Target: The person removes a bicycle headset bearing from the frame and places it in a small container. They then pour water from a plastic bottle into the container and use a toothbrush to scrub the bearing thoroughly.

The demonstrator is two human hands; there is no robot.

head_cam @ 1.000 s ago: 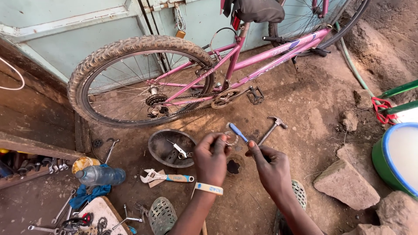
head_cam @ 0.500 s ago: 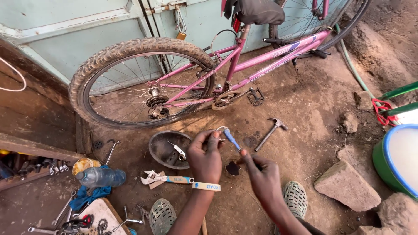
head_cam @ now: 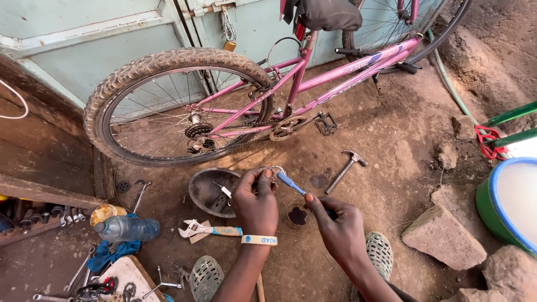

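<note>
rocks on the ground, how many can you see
4: one large flat rock right of the right hand, one at the bottom right corner, two small ones farther up. More may lie outside the view.

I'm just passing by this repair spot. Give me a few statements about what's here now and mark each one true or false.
1. The right hand holds a blue-handled tool. True.
2. The pink bicycle stands on both wheels. False: it is upside down, saddle on the ground.
3. A hammer lies on the dirt. True.
4. The left hand wears a red glove. False: it is bare, with a pale wristband.
5. A plastic bottle lies left of the hands. True.
</note>
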